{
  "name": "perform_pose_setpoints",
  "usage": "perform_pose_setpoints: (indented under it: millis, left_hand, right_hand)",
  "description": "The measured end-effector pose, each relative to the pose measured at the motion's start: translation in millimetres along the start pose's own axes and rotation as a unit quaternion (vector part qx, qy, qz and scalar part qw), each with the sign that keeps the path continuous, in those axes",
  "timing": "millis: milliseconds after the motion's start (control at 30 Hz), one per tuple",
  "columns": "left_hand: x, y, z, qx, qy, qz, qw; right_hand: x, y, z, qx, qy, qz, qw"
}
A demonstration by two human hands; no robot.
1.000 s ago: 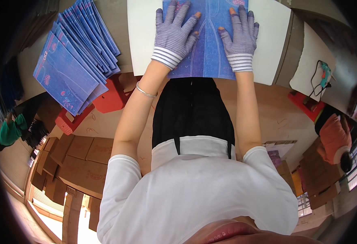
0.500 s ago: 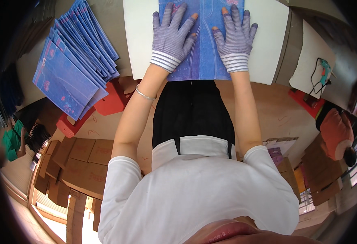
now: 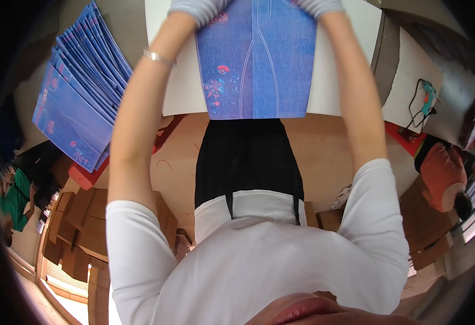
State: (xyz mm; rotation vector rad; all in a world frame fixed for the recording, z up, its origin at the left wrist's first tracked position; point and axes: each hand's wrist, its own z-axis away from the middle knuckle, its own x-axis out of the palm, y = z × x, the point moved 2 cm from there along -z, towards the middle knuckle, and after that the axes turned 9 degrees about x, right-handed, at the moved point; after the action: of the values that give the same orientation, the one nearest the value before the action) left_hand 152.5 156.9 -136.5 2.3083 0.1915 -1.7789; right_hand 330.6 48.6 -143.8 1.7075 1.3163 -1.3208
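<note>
At far left stands one person in a green top [image 3: 18,200]. Next, one fanned stack of blue, denim-patterned, flat rectangular pieces [image 3: 67,111] lies on the grey bench [image 3: 132,32], too overlapped to count. One silver metal bracelet [image 3: 158,57] circles the left wrist. The left hand [image 3: 199,7], in a pale striped glove, is at the left edge of one blue, denim-patterned, flat rectangular panel [image 3: 280,65] with red flowers and pale stitch lines. The panel lies centrally on one white flat board [image 3: 335,81]. The right hand [image 3: 320,4], gloved alike, is at the panel's right edge. The top border crops both hands' fingers, so I cannot tell whether either grip is open or closed. Farther right are one teal corded tool [image 3: 427,97] and one person in an orange top [image 3: 443,176].
</note>
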Motion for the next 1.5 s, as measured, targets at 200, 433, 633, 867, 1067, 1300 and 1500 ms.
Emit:
perform_pose_setpoints:
  millis: [200, 433, 633, 867, 1067, 1300, 1500]
  left_hand:
    - [-21, 51, 98, 0.045, -0.024, 0.094, 0.994]
    - [-95, 191, 250, -0.127, -0.082, 0.508, 0.848]
    - [-66, 88, 178, -0.496, 0.158, 0.483, 0.704]
    - [-67, 91, 213, -0.496, 0.059, 0.525, 0.689]
    - [-170, -43, 397, -0.607, 0.25, 0.452, 0.604]
    - [-212, -88, 381, -0.465, 0.056, -0.279, 0.838]
    - [-95, 66, 214, -0.184, -0.093, 0.022, 0.978]
  right_hand:
    - [-25, -52, 95, 0.023, -0.223, -0.093, 0.97]
    - [-129, -130, 292, 0.041, -0.256, -0.382, 0.887]
    - [-122, -76, 222, 0.4, -0.077, -0.369, 0.835]
    - [-106, -104, 220, 0.392, -0.139, -0.562, 0.715]
    - [-114, -40, 241, 0.366, -0.076, -0.424, 0.825]
    - [-86, 80, 231, 0.32, -0.036, -0.021, 0.946]
    - [-66, 88, 236, 0.319, -0.09, 0.112, 0.937]
